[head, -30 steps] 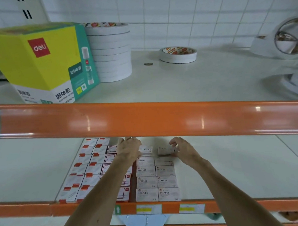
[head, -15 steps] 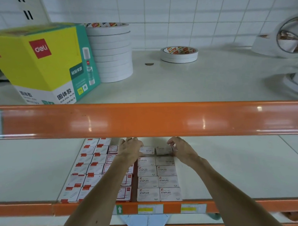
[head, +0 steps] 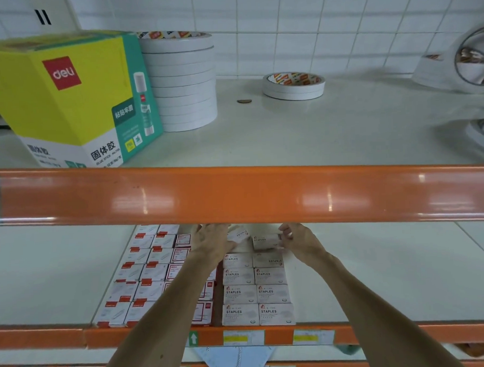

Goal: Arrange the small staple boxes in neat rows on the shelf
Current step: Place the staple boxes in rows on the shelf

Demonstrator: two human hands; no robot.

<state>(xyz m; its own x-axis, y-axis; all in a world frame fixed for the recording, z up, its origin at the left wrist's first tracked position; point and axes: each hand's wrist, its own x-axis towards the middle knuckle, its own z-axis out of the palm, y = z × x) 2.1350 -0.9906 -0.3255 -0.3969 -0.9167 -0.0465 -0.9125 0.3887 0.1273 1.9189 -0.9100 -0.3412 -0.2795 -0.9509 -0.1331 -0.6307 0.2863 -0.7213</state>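
Staple boxes in two white columns [head: 254,292] run front to back on the lower shelf [head: 378,274], edges touching and labels up, so the rows read clean. Left hand [head: 213,241] grip is closed on a tilted box [head: 239,234] at the back of the left column; it sits askew, likely being squared before it goes down. Right hand [head: 298,240] grip pinches the back box [head: 265,241] of the right column by its right end, probably to nudge it flush with the one in front. Red-and-white boxes [head: 145,276] sit just left in their own rows. Orange rail [head: 235,194] of the upper shelf hides anything further back.
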